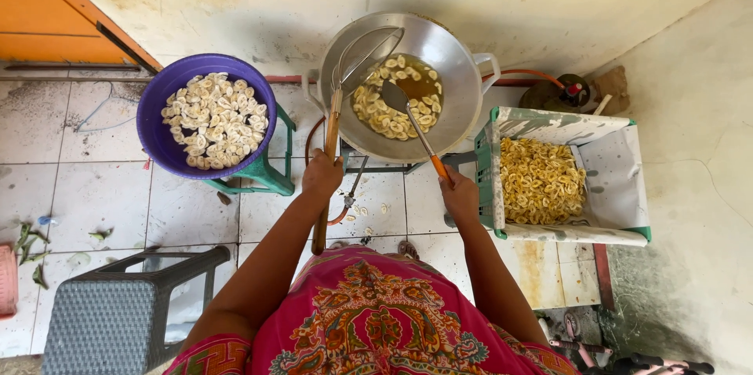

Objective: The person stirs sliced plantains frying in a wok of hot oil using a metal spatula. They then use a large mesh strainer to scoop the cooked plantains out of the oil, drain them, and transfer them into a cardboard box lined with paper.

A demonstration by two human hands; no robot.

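Just beyond the left hand [322, 174], a long wooden handle runs up to a wire skimmer [362, 56] that leans against the near-left wall of a big metal wok [463, 85]; the grip of that hand is clamped around the wooden handle, whose lower end sticks out below the fist toward the person's patterned skirt. Up and to the left of the right hand [460, 196], a spatula [394, 96] reaches into the wok, its blade lying among pale banana slices [390, 112] that float in the oil; the right grip is closed on the spatula's orange handle end. Left of the left grip, well apart, a purple basin [157, 140] full of raw pale slices sits on a green stool [267, 173]. Just right of the right grip stands a green crate [486, 163] lined with paper and holding golden fried chips [541, 180]. Behind the crate, by the wall, what looks like a gas cylinder top with an orange hose [525, 73] is partly hidden. Near the person's left elbow, lower on the tiled floor [94, 194], stands a grey woven stool [110, 320]. A few stray slices lie on the floor between the two grips.
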